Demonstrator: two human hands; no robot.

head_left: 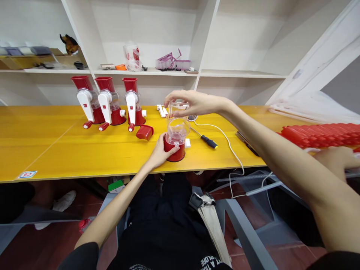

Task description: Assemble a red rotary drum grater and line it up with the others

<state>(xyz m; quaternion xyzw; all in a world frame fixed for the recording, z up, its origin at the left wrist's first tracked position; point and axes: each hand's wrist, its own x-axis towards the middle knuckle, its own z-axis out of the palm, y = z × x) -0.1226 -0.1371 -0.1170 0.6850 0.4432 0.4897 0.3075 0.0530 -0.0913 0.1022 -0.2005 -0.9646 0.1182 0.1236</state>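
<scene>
We see three assembled red graters [108,105], loose red hopper [144,132], screwdriver [206,139] nearby; none obstructs. Our left hand [161,152] wraps red base [176,153] standing on yellow table [70,150]; right hand [194,103] pinches top of clear housing [177,129] seated upright on base.

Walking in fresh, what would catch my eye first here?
The bright yellow table, and at its middle a red-based clear grinder gripped by the left hand at the base and the right hand on top. Behind it to the left, three red-and-white grinders stand in a row; a red grid tray lies far right.
</scene>
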